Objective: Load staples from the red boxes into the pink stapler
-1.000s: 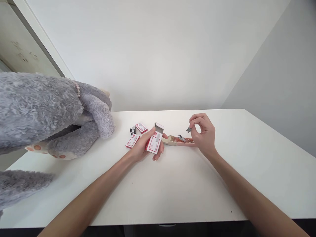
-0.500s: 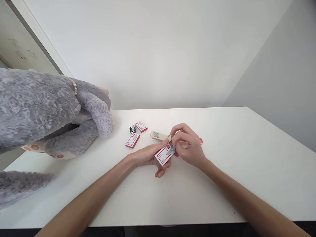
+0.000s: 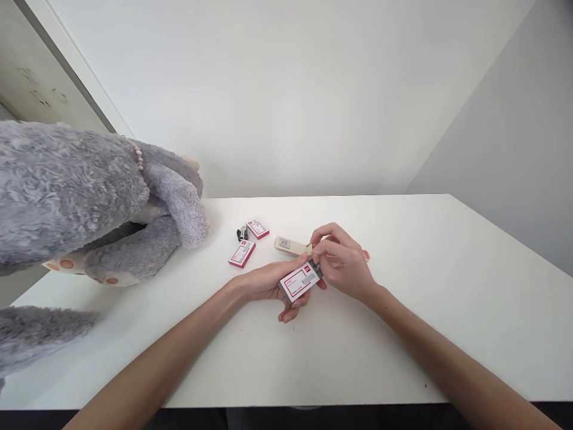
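My left hand (image 3: 268, 285) lies palm up on the white table (image 3: 403, 310) and holds a small red and white staple box (image 3: 299, 280). My right hand (image 3: 342, 263) is closed in a pinch at the box's open right end, fingertips touching it; what they pinch is hidden. Just behind both hands lies an open beige stapler (image 3: 290, 245), partly covered by my right hand.
Two more red and white staple boxes (image 3: 242, 254) (image 3: 258, 229) and a small black object (image 3: 242, 233) lie behind my left hand. A big grey plush toy (image 3: 89, 203) fills the table's left side. Walls close the back and right.
My right hand came down from above the stapler to the box's end. My left hand turned the box flatter and drew it slightly nearer.
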`<state>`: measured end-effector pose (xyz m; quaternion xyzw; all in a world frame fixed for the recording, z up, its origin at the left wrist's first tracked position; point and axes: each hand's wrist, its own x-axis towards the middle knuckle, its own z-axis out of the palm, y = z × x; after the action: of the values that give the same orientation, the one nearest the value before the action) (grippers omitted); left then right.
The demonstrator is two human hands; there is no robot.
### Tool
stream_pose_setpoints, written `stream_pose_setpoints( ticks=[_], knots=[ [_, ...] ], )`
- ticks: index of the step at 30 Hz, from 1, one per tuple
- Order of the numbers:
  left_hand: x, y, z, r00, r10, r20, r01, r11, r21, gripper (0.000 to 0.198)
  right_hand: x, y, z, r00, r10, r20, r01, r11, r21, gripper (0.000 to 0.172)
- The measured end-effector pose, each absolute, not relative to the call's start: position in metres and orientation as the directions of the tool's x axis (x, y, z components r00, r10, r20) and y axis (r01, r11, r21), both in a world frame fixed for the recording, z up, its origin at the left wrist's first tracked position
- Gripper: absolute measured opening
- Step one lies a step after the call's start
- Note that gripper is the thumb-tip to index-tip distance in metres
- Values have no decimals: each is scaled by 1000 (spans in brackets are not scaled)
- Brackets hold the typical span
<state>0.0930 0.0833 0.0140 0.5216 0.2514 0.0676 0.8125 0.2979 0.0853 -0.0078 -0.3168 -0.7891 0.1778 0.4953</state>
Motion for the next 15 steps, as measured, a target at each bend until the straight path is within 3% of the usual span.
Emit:
stream_pose_setpoints(
  ticks=[9, 15],
  knots=[
    [91, 86, 12, 856, 384, -347, 141, 472, 870, 71, 298, 89, -10, -288, 700, 654, 284, 715, -639, 25],
    [89, 88, 9, 856, 397, -331, 105, 493, 864, 72, 299, 89, 1, -247, 774, 584, 245, 633, -735, 18]
  ],
)
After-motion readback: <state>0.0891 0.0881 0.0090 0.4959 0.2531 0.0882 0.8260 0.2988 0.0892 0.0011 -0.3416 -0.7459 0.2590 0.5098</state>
